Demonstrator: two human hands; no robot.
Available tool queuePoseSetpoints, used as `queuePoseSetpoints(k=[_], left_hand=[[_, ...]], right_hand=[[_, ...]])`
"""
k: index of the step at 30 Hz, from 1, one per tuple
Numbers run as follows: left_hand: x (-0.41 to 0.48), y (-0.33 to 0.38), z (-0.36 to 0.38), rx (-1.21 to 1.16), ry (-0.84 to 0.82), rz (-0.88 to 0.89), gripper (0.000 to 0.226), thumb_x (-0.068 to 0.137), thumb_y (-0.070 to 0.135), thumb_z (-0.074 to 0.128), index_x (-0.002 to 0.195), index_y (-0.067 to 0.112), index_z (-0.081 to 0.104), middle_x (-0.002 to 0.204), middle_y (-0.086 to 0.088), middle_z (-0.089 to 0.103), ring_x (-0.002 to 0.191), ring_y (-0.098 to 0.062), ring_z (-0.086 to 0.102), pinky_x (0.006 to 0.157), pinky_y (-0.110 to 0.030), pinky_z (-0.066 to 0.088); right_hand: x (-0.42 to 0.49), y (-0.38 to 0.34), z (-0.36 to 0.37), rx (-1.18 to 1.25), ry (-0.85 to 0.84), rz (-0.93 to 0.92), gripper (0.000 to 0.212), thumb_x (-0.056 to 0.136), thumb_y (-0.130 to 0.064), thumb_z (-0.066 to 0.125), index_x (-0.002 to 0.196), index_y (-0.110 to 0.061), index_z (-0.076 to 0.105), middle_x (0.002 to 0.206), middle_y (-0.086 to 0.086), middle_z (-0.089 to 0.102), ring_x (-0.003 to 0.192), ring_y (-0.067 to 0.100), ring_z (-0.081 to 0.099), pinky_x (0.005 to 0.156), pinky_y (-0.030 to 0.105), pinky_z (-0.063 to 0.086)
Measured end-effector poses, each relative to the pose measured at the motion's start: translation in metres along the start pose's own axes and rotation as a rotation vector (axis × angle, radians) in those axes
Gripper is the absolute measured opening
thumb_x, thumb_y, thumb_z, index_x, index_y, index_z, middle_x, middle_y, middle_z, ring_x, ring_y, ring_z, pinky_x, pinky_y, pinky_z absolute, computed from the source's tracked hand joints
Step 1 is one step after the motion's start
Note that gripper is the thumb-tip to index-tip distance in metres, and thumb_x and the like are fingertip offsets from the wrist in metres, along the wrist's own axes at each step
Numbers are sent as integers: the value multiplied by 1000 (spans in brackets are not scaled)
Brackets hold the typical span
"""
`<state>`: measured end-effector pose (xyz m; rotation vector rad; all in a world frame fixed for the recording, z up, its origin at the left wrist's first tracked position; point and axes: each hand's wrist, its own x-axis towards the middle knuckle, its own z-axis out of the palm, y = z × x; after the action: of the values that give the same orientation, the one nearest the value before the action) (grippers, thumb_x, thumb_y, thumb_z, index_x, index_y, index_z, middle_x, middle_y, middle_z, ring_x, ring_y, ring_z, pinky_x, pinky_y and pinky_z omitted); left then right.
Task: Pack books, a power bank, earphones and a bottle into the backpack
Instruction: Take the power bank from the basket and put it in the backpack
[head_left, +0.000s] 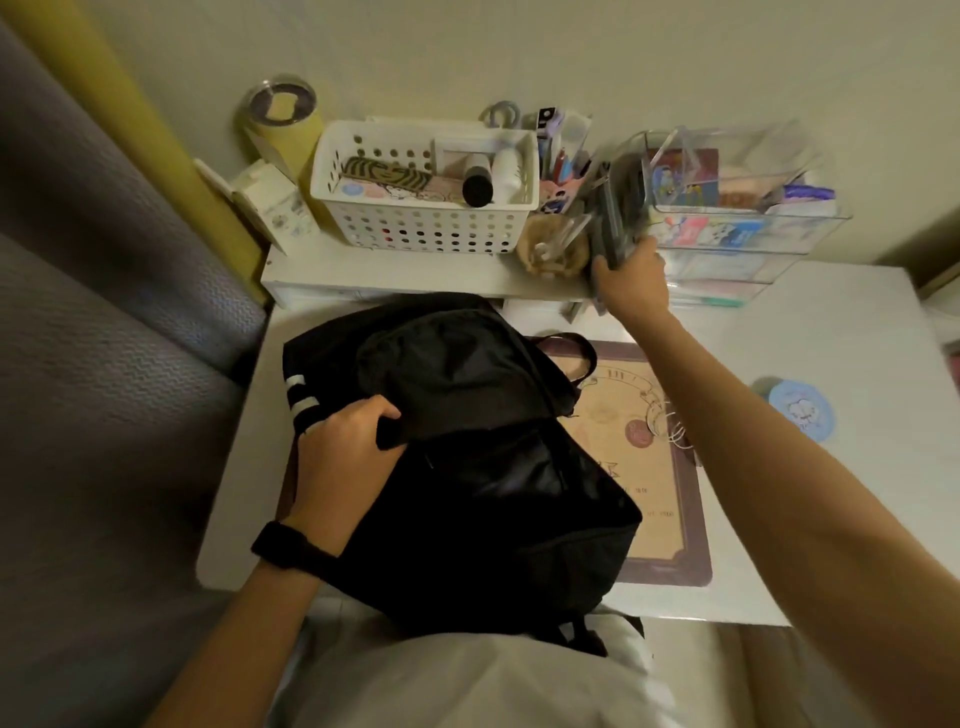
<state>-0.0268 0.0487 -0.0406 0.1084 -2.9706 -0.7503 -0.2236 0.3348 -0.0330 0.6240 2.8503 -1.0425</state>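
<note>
Fetching the books: the right hand (631, 280) curls round what look like thin dark books (615, 208), blurred, standing on the shelf riser (389, 273). The left hand (345, 452) grips the flap of the black backpack (483, 467), which lies on the desk (831, 338). Next, the books need lifting clear and sliding into the bag's mouth.

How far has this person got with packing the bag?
Early, it seems. The left hand grips the black backpack on the table; its contents are too dark to tell. The right hand grips what look like books, blurred, up at the shelf. The other items appear left to pack.
</note>
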Motion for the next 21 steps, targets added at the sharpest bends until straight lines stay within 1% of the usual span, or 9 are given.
queuePoseSetpoints(k=[2, 3, 5, 7, 9, 12, 15, 18, 21], left_hand=[[0, -6, 2, -22, -58, 17, 18, 78, 33, 74, 90, 23, 65, 85, 8, 68, 84, -13, 64, 72, -32, 50], [1, -9, 2, -31, -91, 31, 18, 79, 32, 73, 92, 24, 65, 87, 9, 67, 85, -11, 63, 76, -31, 50], [2, -15, 3, -37, -133, 60, 19, 78, 29, 73, 94, 24, 64, 90, 9, 67, 87, -10, 63, 82, -27, 48], [3, -15, 4, -52, -149, 80, 22, 77, 27, 74, 96, 22, 64, 93, 8, 66, 89, -10, 62, 84, -25, 46], [4, -13, 3, -105, -181, 71, 26, 77, 23, 76, 99, 18, 64, 97, 5, 65, 92, -11, 61, 85, -26, 47], [9, -15, 8, -159, -294, 89, 36, 75, 19, 77, 107, 19, 61, 108, 4, 62, 103, -15, 59, 90, -30, 48], [14, -16, 15, -58, -491, 83, 56, 72, 29, 80, 122, 21, 55, 124, 4, 55, 115, -17, 53, 99, -33, 44], [14, -7, 24, -43, -584, 25, 62, 75, 35, 77, 129, 19, 51, 132, 1, 51, 123, -18, 49, 105, -37, 40], [10, 21, 29, -374, -543, -60, 44, 84, 35, 68, 123, 20, 56, 126, 0, 59, 115, -11, 55, 102, -31, 44]], right_hand=[[12, 7, 7, -108, -75, 13, 47, 91, -39, 52, 120, -1, 50, 116, 22, 61, 100, 39, 61, 84, 47, 54], [18, 13, 10, -115, -90, 26, 41, 93, -37, 48, 108, 1, 56, 106, 23, 65, 88, 39, 66, 77, 48, 57], [22, 19, 12, -30, -74, 66, 30, 96, -25, 45, 89, 2, 56, 92, 25, 68, 70, 39, 68, 67, 49, 59], [23, 22, 12, 13, -12, 92, 17, 95, -11, 49, 84, 0, 55, 90, 26, 68, 72, 40, 69, 68, 49, 59], [19, 24, 6, -46, 21, 56, 7, 90, -3, 57, 88, 3, 61, 92, 25, 68, 77, 41, 68, 70, 50, 59], [0, 27, -11, -151, 15, -5, 17, 84, -1, 65, 97, 10, 64, 93, 25, 68, 79, 40, 67, 71, 49, 59], [-33, 37, -36, -143, -10, -8, 18, 87, -5, 60, 96, 10, 62, 87, 25, 68, 76, 40, 68, 67, 49, 59], [-87, 50, -62, 62, -66, -18, 21, 98, -14, 46, 92, 4, 55, 75, 23, 66, 62, 36, 67, 56, 43, 58], [-149, 58, -78, 339, -173, -148, 38, 102, -26, 38, 88, 4, 55, 59, 17, 66, 47, 33, 63, 45, 35, 53]])
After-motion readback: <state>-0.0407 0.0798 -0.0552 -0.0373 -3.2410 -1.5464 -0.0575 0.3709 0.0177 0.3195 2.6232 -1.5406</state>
